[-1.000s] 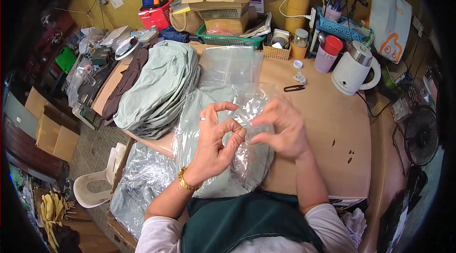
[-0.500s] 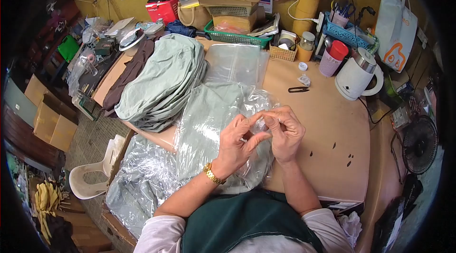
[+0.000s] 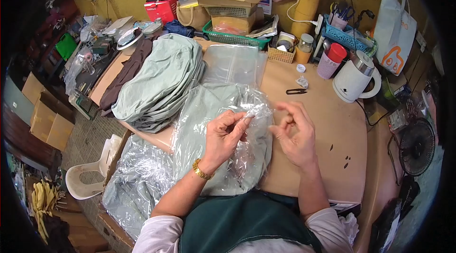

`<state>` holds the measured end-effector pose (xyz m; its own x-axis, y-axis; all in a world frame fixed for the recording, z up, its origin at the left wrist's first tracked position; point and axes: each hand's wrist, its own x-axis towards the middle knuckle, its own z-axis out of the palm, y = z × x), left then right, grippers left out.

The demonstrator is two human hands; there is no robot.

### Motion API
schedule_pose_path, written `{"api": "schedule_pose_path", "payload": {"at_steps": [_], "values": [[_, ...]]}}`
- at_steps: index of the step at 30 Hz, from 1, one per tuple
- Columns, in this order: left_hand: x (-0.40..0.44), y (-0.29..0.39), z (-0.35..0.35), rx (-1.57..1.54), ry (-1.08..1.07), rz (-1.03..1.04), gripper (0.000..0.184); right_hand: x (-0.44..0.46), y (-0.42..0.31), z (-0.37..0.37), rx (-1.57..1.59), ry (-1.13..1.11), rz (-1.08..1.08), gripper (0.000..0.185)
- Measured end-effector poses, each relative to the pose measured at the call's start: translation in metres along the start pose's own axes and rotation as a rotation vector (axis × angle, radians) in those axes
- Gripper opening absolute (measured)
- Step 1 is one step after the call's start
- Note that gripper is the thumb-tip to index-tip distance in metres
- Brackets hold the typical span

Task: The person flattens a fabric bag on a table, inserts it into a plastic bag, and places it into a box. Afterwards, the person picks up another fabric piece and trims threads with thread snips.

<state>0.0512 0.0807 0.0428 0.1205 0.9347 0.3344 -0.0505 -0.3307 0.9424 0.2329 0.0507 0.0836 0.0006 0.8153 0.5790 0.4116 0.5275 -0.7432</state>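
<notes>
Left hand [image 3: 224, 135] pinches thumb to finger, on what is unclear, over the bagged pale-green garment [image 3: 197, 116] right of the garment pile [image 3: 154, 75], as the right hand [image 3: 297, 138], now parted, loosely spread, apparently leaves it working alone.

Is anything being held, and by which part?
The left hand seems to pinch the clear plastic bag by loose film toward its upper right; the right hand appears empty.

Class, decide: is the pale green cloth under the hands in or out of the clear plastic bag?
In: the clear plastic bag lies glossy over the pale green cloth, its wrinkles catching light.
</notes>
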Motion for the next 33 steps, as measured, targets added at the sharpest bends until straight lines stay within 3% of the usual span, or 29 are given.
{"api": "schedule_pose_path", "payload": {"at_steps": [2,4,8,10,11,13,17,20,23,26,28,29,31,33], "values": [[0.000,0.000,0.002,-0.093,-0.066,-0.008,0.018,0.003,0.006,0.003,0.147,0.017,0.132,0.024],[-0.001,-0.001,0.004,-0.136,-0.083,-0.021,0.019,0.003,0.036,0.013,0.543,-0.158,0.218,0.025],[-0.003,-0.005,0.005,-0.299,-0.075,-0.067,0.022,-0.003,0.047,0.027,0.896,-0.131,0.316,0.023],[-0.003,-0.006,0.002,-0.345,-0.095,-0.084,0.023,-0.001,0.036,0.026,0.477,-0.129,0.220,0.018],[-0.003,-0.008,0.000,-0.393,-0.118,-0.103,0.024,0.000,0.037,0.024,0.479,-0.130,0.220,0.018],[-0.005,-0.016,-0.001,-0.539,-0.139,-0.167,0.022,0.000,0.040,0.016,0.154,-0.195,0.034,0.017],[-0.004,-0.030,-0.002,-0.889,-0.273,-0.275,0.017,0.001,0.034,0.004,-0.007,-0.252,-0.006,0.016],[-0.004,-0.026,0.001,-0.977,-0.310,-0.298,0.018,0.000,0.028,0.005,-0.107,-0.166,-0.057,0.006],[0.003,-0.026,-0.001,-0.719,-0.297,-0.259,0.021,-0.002,0.019,0.011,-0.353,0.006,-0.195,0.007],[0.002,-0.028,0.003,-0.464,-0.301,-0.218,0.025,-0.004,0.015,0.015,-0.208,0.097,-0.187,0.012],[0.001,-0.016,0.011,-0.414,-0.282,-0.204,0.027,-0.007,0.030,0.018,0.430,-0.020,0.061,0.013],[0.001,-0.012,0.012,-0.364,-0.265,-0.190,0.028,-0.007,0.034,0.017,0.431,-0.018,0.061,0.013],[0.002,-0.015,0.011,-0.355,-0.249,-0.200,0.028,-0.004,0.039,0.015,1.099,-0.201,0.395,0.012],[0.004,-0.017,0.009,-0.349,-0.227,-0.204,0.028,-0.005,0.024,0.021,0.944,-0.113,0.373,0.009]]}}
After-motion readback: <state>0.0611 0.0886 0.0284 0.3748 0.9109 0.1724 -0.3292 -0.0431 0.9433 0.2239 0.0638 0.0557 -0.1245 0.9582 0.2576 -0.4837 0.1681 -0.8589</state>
